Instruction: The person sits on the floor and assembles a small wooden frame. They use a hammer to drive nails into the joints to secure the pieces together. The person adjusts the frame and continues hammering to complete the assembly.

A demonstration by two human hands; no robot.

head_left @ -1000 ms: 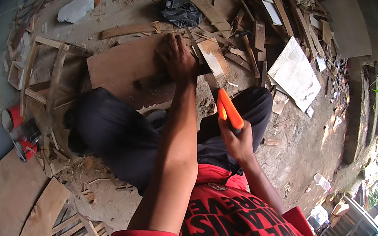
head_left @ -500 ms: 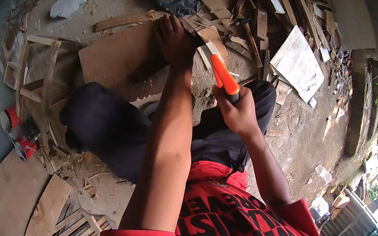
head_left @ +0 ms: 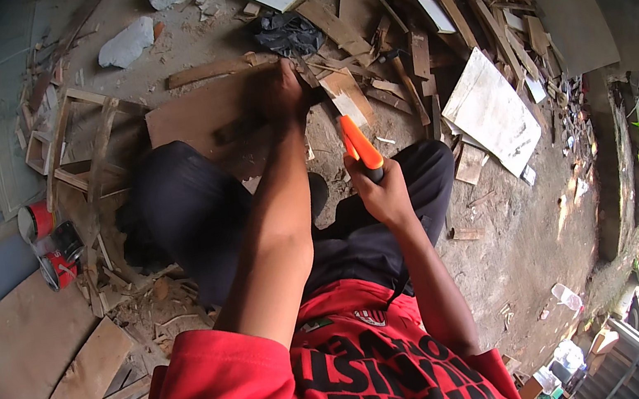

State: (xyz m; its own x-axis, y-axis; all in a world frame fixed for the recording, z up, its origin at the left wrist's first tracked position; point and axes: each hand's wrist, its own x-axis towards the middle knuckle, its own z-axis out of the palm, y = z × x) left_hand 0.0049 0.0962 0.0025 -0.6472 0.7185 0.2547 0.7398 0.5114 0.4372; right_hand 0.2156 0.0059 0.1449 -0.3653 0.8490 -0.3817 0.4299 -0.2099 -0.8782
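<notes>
The brown board (head_left: 190, 120) lies left of upper centre, seemingly in one piece; how much is cut or left uncut cannot be told. The orange-handled saw (head_left: 361, 143), near centre, is clamped in the right hand (head_left: 382, 189). The left hand (head_left: 283, 92) rests at the board's right end, its finger closure unclear.

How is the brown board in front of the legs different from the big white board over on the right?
Colour: the brown board is brown, while the white board is whitish with dirty smudges.
Hands: the left hand is at the brown board's right end; no hand is on the white board.
Pose: the brown board lies mostly crosswise, while the white board sits slanted, one corner pointing away.
Both are flat.
</notes>
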